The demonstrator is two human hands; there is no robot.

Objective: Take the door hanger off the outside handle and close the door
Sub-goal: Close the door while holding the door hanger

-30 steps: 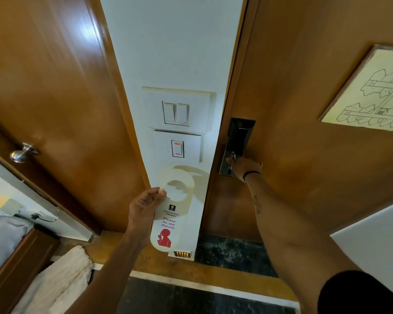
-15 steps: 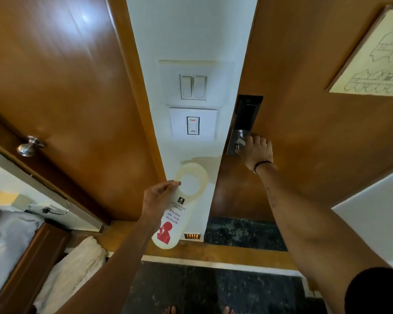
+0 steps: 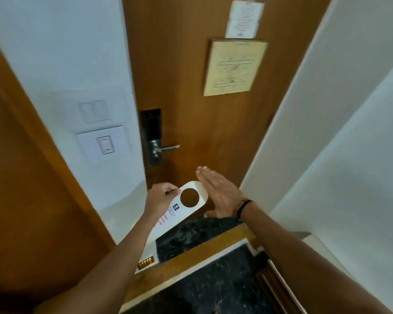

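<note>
The white door hanger [image 3: 192, 208], with a round hole and red lettering, is pinched in my left hand [image 3: 159, 199] in front of the wooden door [image 3: 191, 87]. The door stands shut in its frame. Its metal lever handle [image 3: 170, 148] juts from a black lock plate [image 3: 152, 137] and nothing hangs on it. My right hand [image 3: 220, 196] is flat with fingers extended, just right of the hanger and below the handle, holding nothing.
A framed notice [image 3: 235, 68] and a paper card [image 3: 245, 19] hang on the door. Light switches [image 3: 104, 145] sit on the white wall strip to the left. Another wooden door [image 3: 21, 177] is at far left, a white wall [image 3: 338, 109] at right. Dark marble floor [image 3: 202, 288] lies below.
My right hand has left the lock and handle and dropped back, flat, beside the hanger. The door now faces me squarely. My left hand brought the hanger to the middle.
</note>
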